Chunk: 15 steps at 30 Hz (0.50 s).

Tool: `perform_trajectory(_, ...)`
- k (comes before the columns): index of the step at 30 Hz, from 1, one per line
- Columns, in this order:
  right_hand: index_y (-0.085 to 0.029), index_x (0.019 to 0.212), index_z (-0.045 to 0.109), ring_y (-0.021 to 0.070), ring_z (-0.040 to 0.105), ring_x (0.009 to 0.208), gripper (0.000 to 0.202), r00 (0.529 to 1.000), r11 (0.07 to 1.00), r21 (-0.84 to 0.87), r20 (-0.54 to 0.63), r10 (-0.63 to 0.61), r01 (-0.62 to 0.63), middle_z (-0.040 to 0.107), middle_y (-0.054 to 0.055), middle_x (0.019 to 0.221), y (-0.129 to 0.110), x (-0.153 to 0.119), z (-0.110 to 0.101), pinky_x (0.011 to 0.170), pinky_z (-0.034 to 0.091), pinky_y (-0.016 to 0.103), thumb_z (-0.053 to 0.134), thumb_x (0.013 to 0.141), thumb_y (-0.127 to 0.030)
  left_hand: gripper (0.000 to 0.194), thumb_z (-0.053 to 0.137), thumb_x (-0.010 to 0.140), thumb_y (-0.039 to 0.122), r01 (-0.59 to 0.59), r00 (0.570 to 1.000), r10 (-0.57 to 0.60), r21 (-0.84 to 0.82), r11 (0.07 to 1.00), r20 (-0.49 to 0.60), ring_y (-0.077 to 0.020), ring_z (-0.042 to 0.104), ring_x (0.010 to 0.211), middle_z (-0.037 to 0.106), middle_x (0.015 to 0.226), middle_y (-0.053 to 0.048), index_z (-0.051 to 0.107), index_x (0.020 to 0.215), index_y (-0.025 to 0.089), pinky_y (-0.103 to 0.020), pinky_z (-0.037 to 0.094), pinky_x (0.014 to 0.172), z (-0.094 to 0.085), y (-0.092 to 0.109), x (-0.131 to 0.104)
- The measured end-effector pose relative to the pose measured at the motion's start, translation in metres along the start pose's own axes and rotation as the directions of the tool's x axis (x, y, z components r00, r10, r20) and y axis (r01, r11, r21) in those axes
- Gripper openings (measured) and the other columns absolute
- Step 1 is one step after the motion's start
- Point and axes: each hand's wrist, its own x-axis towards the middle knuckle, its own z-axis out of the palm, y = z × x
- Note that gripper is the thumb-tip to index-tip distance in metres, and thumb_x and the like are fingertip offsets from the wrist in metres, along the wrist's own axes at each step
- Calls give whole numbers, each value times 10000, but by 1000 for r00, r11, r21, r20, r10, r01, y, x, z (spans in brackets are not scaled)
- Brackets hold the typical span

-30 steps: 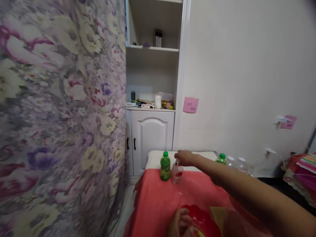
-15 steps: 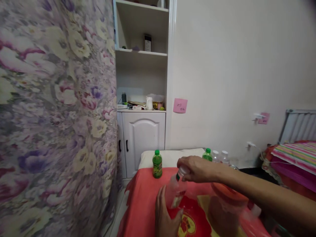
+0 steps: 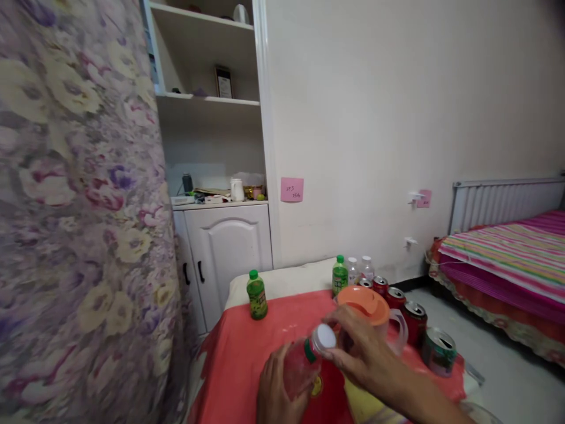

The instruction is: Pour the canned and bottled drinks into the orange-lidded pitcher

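Observation:
Wrapped round the body of a clear plastic bottle [image 3: 299,372] is my left hand [image 3: 278,388], near the bottom of the view. The bottle leans to the right over the red cloth, and a white cap [image 3: 325,337] is on its mouth. My right hand [image 3: 359,347] has its thumb and fingers at the right side of that cap. Below the bottle, a red tray [image 3: 329,400] with a yellow print is partly hidden by my hands. A pitcher with an orange lid [image 3: 362,301] stands just behind my right hand.
A green bottle [image 3: 256,297] stands at the table's back left, another [image 3: 339,275] at the back right beside two clear bottles. Several cans [image 3: 414,323] line the right side. A yellow cloth [image 3: 362,400] lies under my right arm. A floral curtain [image 3: 79,235] hangs left.
The view has turned right, bringing the cans into sight. My right hand has moved from over the bottle's top to the cap's right side, and the white cap now faces the camera.

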Motion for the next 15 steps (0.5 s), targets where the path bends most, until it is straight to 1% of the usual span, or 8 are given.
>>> perform_trajectory(1,-232,1160,555,186,587,882,281,1000,1000,14,-15,26,-26,602,41,1039,0,-5,3,797,477,333,606,910,-350,550,742,748,355,-93,995,96,82,992,-32,-291,695,1079,725,1180,-119,568,1249,210,-452,574,910,2,-5,-2)
perform_trajectory(3,-230,1135,560,182,583,857,258,997,997,36,-53,63,-61,603,31,1013,1,-14,8,772,471,327,609,906,-340,599,751,739,374,-244,962,266,231,942,-69,-291,709,1047,736,1155,-130,548,1270,187,-432,587,876,5,-13,-6)
perform_trajectory(4,-229,1117,565,186,586,871,246,994,997,43,-80,72,-69,607,30,1010,1,-18,10,778,469,329,616,899,-332,622,751,736,371,-294,942,328,290,911,-74,-288,712,1039,738,1148,-134,533,1284,174,-421,588,870,6,-16,-7)
perform_trajectory(6,-224,1068,579,196,596,893,200,988,997,42,-143,66,-61,615,33,1001,2,-27,15,788,471,332,622,891,-306,647,741,736,362,-359,909,411,374,855,-68,-283,712,1032,742,1136,-133,512,1304,157,-407,582,869,4,-17,-8)
perform_trajectory(8,-222,1061,586,200,611,890,185,975,999,23,-219,28,-24,626,35,980,4,-37,18,778,482,323,619,886,-270,646,718,745,379,-414,882,470,416,810,-38,-278,710,1029,744,1133,-128,506,1312,155,-398,574,866,-2,-14,-9)
perform_trajectory(11,-224,1126,570,200,631,874,263,926,993,-31,-358,-120,116,641,44,973,8,-51,20,749,503,300,625,869,-228,627,684,766,423,-481,852,523,435,762,25,-269,712,1024,748,1132,-124,510,1308,157,-388,570,857,-14,-6,-10)
perform_trajectory(13,-224,1135,562,188,632,820,276,896,979,-40,-397,-197,198,634,41,945,9,-59,19,701,506,277,619,866,-223,606,678,774,431,-504,841,540,426,752,42,-263,716,1011,753,1117,-120,523,1294,159,-382,573,855,-20,-1,-11)
perform_trajectory(15,-225,1102,569,176,620,750,228,890,971,-28,-394,-230,238,616,28,883,8,-65,15,640,493,257,599,876,-238,588,692,769,421,-518,838,544,395,759,54,-257,719,1009,757,1111,-108,542,1280,173,-370,578,858,-26,6,-12)
